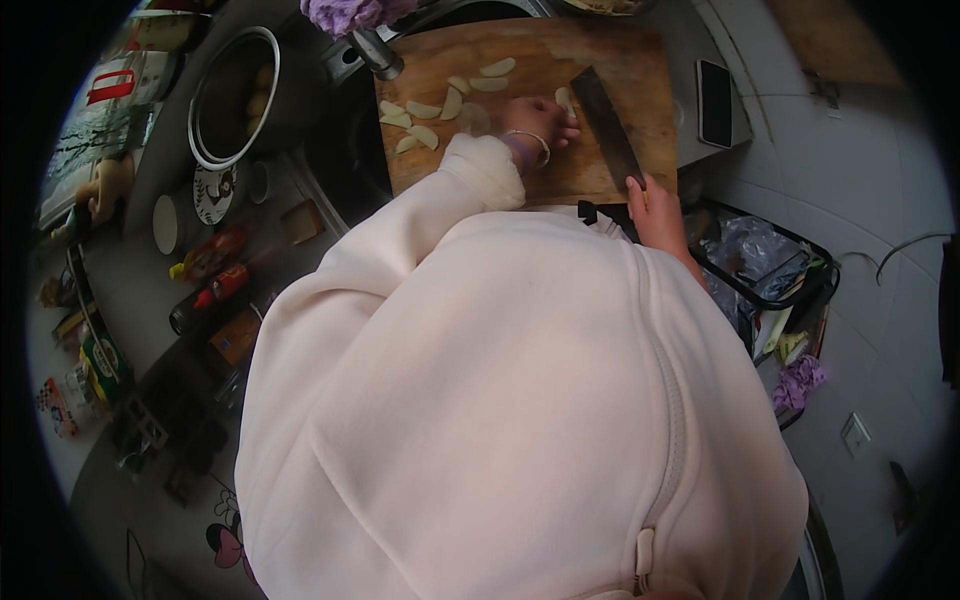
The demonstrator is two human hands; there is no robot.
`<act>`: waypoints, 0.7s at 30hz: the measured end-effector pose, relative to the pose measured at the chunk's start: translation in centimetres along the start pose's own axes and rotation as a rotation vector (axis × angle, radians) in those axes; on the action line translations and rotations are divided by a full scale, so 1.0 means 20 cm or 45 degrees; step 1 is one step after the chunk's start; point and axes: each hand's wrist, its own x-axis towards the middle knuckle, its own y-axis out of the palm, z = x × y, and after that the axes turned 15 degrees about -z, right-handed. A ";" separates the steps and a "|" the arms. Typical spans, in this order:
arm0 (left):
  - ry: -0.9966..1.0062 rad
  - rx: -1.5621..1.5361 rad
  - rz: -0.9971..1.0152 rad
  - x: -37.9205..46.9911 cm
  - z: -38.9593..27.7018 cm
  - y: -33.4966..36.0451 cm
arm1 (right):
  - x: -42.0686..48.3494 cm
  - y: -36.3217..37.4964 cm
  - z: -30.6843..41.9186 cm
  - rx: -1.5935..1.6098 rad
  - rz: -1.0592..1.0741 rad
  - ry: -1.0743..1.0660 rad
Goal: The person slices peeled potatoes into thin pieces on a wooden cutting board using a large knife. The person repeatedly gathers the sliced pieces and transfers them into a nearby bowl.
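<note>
My right hand (654,210) grips the handle of a kitchen cleaver (606,124). Its dark, broad blade lies over the right half of a wooden cutting board (517,184). Left of the blade, my left hand (541,121), with a bracelet at the wrist, is on or just above the board with its fingers bent. What is under its fingers is hidden. A pale wedge (564,101), apparently potato, lies between that hand and the blade. Several more pale wedges (451,103) are spread over the left and upper board. One pale round piece (474,118) beside the left wrist is blurred.
A metal faucet (379,56) with a purple mesh sponge (358,13) reaches over the board's upper left corner. The dark sink (349,154) and a metal pot (234,97) are to the left. On the right are a phone (715,103) and a black-rimmed bin (765,251).
</note>
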 end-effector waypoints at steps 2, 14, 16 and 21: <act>-0.032 0.009 -0.008 -0.01 0.01 0.02 | 0.00 0.00 0.00 -0.011 -0.008 -0.028; 0.009 0.283 0.238 -0.07 0.03 0.02 | -0.01 -0.01 0.04 -0.077 -0.061 -0.065; 0.386 0.497 0.222 -0.10 0.05 -0.01 | -0.02 -0.02 0.04 -0.092 -0.040 -0.042; 1.731 0.868 0.004 -0.07 0.10 -0.10 | -0.03 0.00 0.02 -0.136 -0.083 -0.164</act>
